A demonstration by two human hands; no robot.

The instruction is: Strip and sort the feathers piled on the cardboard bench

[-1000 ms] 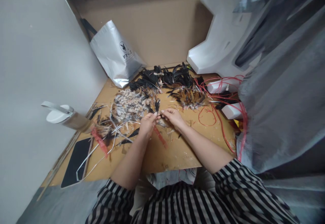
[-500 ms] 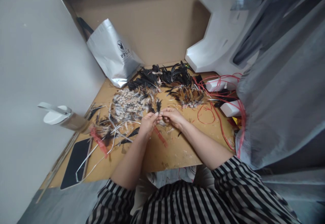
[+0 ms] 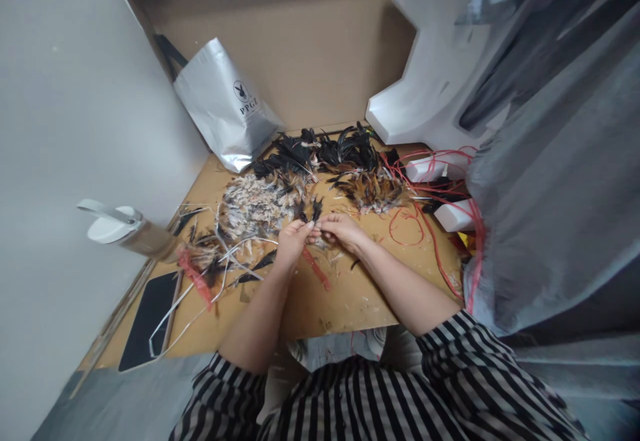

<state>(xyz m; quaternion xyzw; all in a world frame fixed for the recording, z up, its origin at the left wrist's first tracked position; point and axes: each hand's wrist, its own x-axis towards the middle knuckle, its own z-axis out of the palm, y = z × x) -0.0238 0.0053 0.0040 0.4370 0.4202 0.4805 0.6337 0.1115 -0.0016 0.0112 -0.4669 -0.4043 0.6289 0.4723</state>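
While both hands meet over the middle of the table, here is how the scene lies:

Left hand: the left hand (image 3: pixel 291 242) has its grip pinched shut on a small dark feather bundle (image 3: pixel 315 213), fingertips pointing toward the other hand.
Right hand: the right hand (image 3: pixel 341 229) touches the left at the fingertips, its grip closed on the same bundle from the other side.
Feather bundle: held just above the table (image 3: pixel 350 297), its dark tips sticking up between the two hands; how it is bound is too small to tell.
Nearby feathers: a pale speckled feather pile (image 3: pixel 253 205) lies just beyond the left hand, black feathers (image 3: pixel 327 151) lie farther back, and brown-orange feathers (image 3: pixel 373 192) lie beyond the right hand.
Red cord: loops of red cord (image 3: pixel 415 224) trail across the table to the right of the hands.
Red strip: a red strip (image 3: pixel 316 269) lies on the table just under the left wrist.
Left edge: a dark phone (image 3: pixel 147 321) lies flat near the front corner, with a white-capped bottle (image 3: pixel 125 231) tilted beside the wall.
Back: a silver bag (image 3: pixel 225 107) leans against a cardboard backing (image 3: pixel 320 47).
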